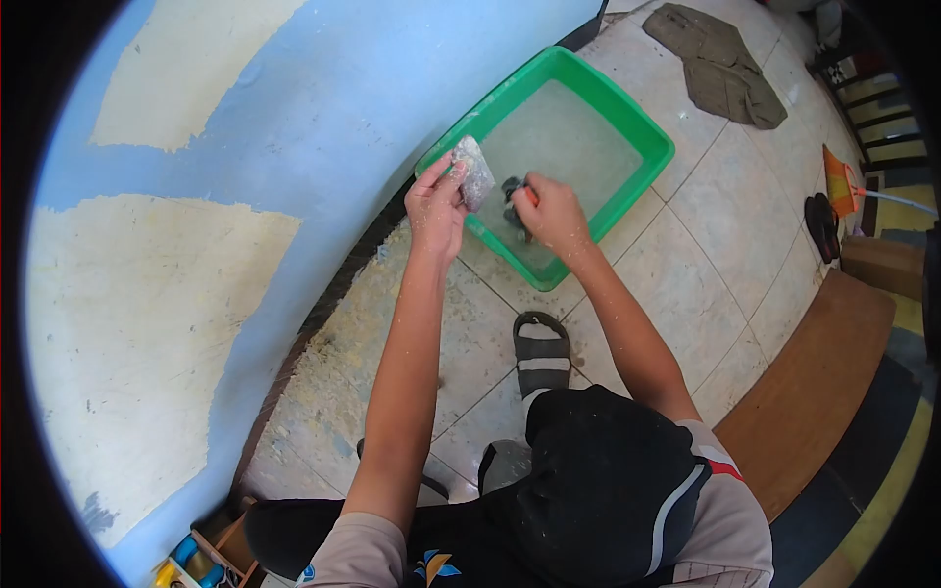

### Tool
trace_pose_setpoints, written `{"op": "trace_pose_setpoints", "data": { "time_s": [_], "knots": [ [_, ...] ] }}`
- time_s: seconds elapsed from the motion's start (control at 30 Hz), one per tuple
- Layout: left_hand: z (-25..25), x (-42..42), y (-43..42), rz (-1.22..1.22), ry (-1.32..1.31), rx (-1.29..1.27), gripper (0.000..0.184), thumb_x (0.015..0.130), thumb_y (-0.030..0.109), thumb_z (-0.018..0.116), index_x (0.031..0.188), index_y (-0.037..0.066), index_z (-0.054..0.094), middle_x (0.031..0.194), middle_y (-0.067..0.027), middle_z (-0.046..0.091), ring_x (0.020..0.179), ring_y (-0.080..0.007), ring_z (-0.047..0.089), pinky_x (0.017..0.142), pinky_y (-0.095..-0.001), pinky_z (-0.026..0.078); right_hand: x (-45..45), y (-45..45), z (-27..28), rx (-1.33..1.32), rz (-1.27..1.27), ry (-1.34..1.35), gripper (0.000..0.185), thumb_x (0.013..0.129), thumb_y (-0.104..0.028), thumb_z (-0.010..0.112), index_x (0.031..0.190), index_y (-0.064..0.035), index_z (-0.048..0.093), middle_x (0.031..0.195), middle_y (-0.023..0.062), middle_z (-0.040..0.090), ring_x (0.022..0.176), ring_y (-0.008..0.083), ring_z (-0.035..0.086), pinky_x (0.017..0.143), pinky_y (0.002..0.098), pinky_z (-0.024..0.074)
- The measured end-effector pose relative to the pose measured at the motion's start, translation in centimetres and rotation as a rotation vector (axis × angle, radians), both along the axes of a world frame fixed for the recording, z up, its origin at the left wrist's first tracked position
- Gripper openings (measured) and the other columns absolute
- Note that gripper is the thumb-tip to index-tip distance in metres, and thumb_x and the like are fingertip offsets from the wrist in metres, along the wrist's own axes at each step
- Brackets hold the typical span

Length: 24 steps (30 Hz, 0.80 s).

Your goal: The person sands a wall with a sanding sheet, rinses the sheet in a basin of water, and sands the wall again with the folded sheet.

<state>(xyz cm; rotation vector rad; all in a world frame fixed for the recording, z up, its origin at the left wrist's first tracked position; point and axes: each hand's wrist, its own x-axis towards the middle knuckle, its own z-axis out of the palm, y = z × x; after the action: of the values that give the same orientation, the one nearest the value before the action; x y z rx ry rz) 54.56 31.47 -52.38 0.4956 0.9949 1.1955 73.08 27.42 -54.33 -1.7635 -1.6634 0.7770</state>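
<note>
My left hand (438, 208) pinches a flat, grey, roughly rectangular piece (473, 174) coated in pale residue; its exact kind cannot be made out. It is held up at the near left rim of a green plastic basin (655, 147). Inside that basin lies cloudy, whitish water (573, 132). Closed over the basin's near side, my right hand (554, 218) grips a black tool with an orange-red part (514, 188). My fingers hide much of its handle, so its kind is unclear. Both forearms carry pale specks.
A blue wall with bare cream patches (167, 323) runs along the left. Flakes and dust (333, 392) litter the tiles at its foot. A brown cloth (716, 69) lies beyond the basin. At the right are dark sandals (821, 227) and a wooden bench (804, 382).
</note>
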Motion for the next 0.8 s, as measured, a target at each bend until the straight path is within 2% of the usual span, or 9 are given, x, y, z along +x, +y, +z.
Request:
{"op": "trace_pose_setpoints", "data": {
  "time_s": [0.1,0.17,0.3,0.37,0.4,0.47,0.53,0.73,0.8],
  "knots": [
    [0.6,0.6,0.2,0.032,-0.034,-0.032,0.040,0.101,0.006,0.071,0.140,0.004,0.060,0.130,-0.0118,0.070,0.116,-0.0250,0.070,0.095,-0.0449,0.061,0.4,1.1,1.1,0.023,-0.136,-0.018,0.031,0.095,-0.033,0.065,0.091,-0.0021,0.064,0.088,0.0236,0.069,0.086,0.0441,0.069,0.076,0.0529,0.0544],
    [1.0,1.0,0.2,0.046,-0.058,-0.051,0.040,0.101,0.006,0.071,0.139,0.004,0.059,0.129,-0.0115,0.070,0.115,-0.0247,0.071,0.095,-0.0452,0.061,0.2,0.7,0.5,-0.093,-0.105,-0.213,0.034,0.098,-0.037,0.066,0.104,-0.0038,0.070,0.098,0.0213,0.069,0.089,0.0416,0.070,0.077,0.0507,0.0553],
    [1.2,1.3,-0.3,0.071,-0.117,-0.098,0.037,0.101,0.007,0.071,0.136,0.004,0.060,0.128,-0.0113,0.070,0.113,-0.0246,0.071,0.094,-0.0450,0.061,0.2,-1.1,-1.6,0.039,-0.049,-0.256,0.046,0.101,-0.042,0.066,0.128,-0.0050,0.069,0.108,0.0201,0.068,0.095,0.0381,0.070,0.078,0.0440,0.0552],
    [1.2,1.4,-0.9,0.034,-0.110,-0.095,0.036,0.101,0.007,0.071,0.135,0.004,0.060,0.128,-0.0117,0.070,0.112,-0.0251,0.071,0.094,-0.0444,0.061,-0.1,-1.4,-1.2,-0.025,-0.106,0.145,0.046,0.102,-0.043,0.065,0.135,-0.0107,0.068,0.108,0.0122,0.070,0.091,0.0304,0.070,0.080,0.0424,0.0572],
    [1.0,1.3,-1.1,-0.001,-0.102,-0.091,0.034,0.101,0.008,0.071,0.133,0.004,0.061,0.128,-0.0121,0.070,0.112,-0.0256,0.071,0.094,-0.0438,0.061,-0.2,-1.5,-0.9,-0.017,-0.088,0.153,0.046,0.102,-0.043,0.065,0.135,-0.0107,0.068,0.108,0.0122,0.070,0.091,0.0304,0.070,0.080,0.0424,0.0572],
    [0.1,1.9,-1.6,-0.035,-0.136,-0.056,0.038,0.099,0.009,0.073,0.135,0.005,0.060,0.122,-0.0136,0.071,0.106,-0.0242,0.073,0.086,-0.0393,0.062,-0.9,-1.1,0.0,-0.332,-0.222,1.007,0.042,0.106,-0.042,0.065,0.131,-0.0092,0.069,0.112,0.0046,0.071,0.092,0.0196,0.069,0.079,0.0360,0.0565],
    [-1.2,2.1,-2.1,-0.104,-0.077,-0.035,0.041,0.099,0.011,0.073,0.138,0.004,0.061,0.121,-0.0130,0.071,0.107,-0.0225,0.072,0.085,-0.0375,0.061,-1.6,-1.2,1.0,-0.373,-0.136,1.237,0.036,0.108,-0.037,0.065,0.129,-0.0087,0.070,0.112,0.0019,0.071,0.091,0.0122,0.068,0.076,0.0304,0.0554],
    [3.5,1.2,-4.0,-0.179,0.160,0.029,0.054,0.101,0.023,0.074,0.149,0.003,0.056,0.130,-0.0132,0.069,0.118,-0.0221,0.068,0.097,-0.0365,0.055,-0.6,-0.6,0.2,-0.178,-0.039,1.014,0.019,0.106,-0.024,0.069,0.110,-0.0053,0.071,0.097,0.0016,0.073,0.081,0.0098,0.068,0.069,0.0271,0.0537],
    [4.3,0.1,-5.0,-0.198,0.536,0.087,0.066,0.098,0.032,0.078,0.153,0.004,0.054,0.133,-0.0139,0.067,0.122,-0.0220,0.066,0.104,-0.0368,0.051,0.5,-0.9,1.4,-0.135,-0.027,0.911,0.018,0.105,-0.022,0.070,0.104,-0.0040,0.070,0.095,0.0008,0.073,0.078,0.0098,0.067,0.066,0.0271,0.0527]
  ]
}}
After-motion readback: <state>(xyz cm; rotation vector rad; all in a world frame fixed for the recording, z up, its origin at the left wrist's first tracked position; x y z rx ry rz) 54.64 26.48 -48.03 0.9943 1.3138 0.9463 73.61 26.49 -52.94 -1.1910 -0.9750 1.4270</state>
